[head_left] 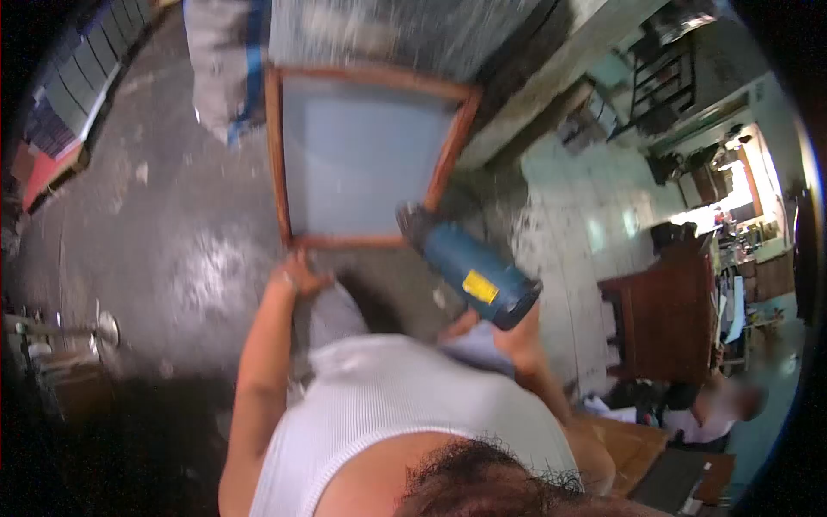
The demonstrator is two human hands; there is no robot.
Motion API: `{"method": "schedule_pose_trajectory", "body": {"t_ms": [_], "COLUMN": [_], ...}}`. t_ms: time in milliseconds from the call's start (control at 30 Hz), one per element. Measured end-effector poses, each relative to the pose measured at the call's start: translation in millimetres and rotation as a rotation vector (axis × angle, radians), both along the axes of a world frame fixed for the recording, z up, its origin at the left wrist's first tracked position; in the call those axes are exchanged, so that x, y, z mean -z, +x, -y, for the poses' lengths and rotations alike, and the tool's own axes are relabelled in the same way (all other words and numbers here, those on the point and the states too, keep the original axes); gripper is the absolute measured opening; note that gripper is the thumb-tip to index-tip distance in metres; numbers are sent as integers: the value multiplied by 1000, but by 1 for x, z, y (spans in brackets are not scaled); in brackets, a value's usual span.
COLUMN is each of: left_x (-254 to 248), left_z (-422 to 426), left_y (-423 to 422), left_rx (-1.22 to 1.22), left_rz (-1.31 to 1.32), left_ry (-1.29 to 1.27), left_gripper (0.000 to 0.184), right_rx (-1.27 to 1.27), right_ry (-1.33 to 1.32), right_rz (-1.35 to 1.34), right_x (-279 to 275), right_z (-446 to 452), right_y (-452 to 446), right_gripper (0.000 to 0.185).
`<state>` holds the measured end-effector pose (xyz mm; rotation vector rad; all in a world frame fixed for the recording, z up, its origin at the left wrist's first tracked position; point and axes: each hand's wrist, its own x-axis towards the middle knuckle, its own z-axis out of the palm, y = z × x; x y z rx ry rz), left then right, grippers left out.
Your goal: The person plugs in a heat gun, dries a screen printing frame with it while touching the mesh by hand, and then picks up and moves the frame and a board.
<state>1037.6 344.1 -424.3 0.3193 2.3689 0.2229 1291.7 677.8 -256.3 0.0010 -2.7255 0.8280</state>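
A frame with reddish-brown wooden edges (275, 159) and a pale grey panel (362, 159) is in front of me. At its lower left corner is my left hand (297, 274), thumb apart from the fingers and fingertips against or very near the wood. My right hand (519, 334) holds up a blue-green power tool (469, 267) with a yellow label. The dark front end of the tool overlaps the frame's lower right corner. The tool's grip and most of my right fingers are hidden behind its body.
Beyond the frame stands a grey, worn surface (362, 34), with a pale sack (220, 65) to its left. At the right are a brown wooden cabinet (663, 314) and another person (719, 409). A red-edged stack (56, 168) lies far left.
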Motion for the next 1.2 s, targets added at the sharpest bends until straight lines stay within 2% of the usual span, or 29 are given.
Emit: {"method": "schedule_pose_trajectory", "body": {"t_ms": [33,67,133,167,233,300,333,367,433,567,667,767,833,967,1033,1067,1200], "left_x": [-11,14,5,11,18,12,12,12,10,26,10,2,2,13,13,14,16], "left_z": [-1,-2,-4,-2,-2,-3,-2,-1,1,1,-2,-6,-6,-4,-3,-3,-5], "left_y": [2,-1,-2,-4,-7,-8,-9,-8,-7,-3,-1,3,3,1,0,1,-2], "left_rx": [-4,27,7,22,54,27,21,13,14,10,41,41,61,82,85,88,65], "left_rz": [36,19,86,77,68,79,81,84,92,60,70,51,45,51,44,41,55], "left_ry": [8,-4,9,8,11,11,20,29,58,103,99,97,101,108,111,115,92], "left_gripper": [122,123,121,121,121,121,121,121,122,123,123,123,122,122,122,122,121], "right_rx": [37,195,521,602,613,463,429,451,392,461,486,552,488,452,411,338,316], "right_ry": [12,-53,-226,-325,-507,-737,-734,-826,-969,-953,-973,-999,-948,-981,-887,-864,-795], "right_rz": [-31,-69,-95,-167,-159,-259,-405,-433,-440,-272,-211,-243,-364,-539,-672,-680,-708], "right_x": [2,-3,-14,1,-18,-53,-60,-81,-89,-65,-36,-31,-43,-108,-124,-132,-154], "right_z": [-1,-2,4,-18,-47,-59,-65,-56,-66,-81,-79,-84,-94,-99,-114,-120,-113], "right_y": [-8,-16,-17,-17,-19,-19,-22,-25,-24,-19,-20,-22,-24,-27,-29,-30,-38], "right_gripper": [79,75,67,60,49,42,30,32,31,29,27,28,32,38,44,47,46]}}
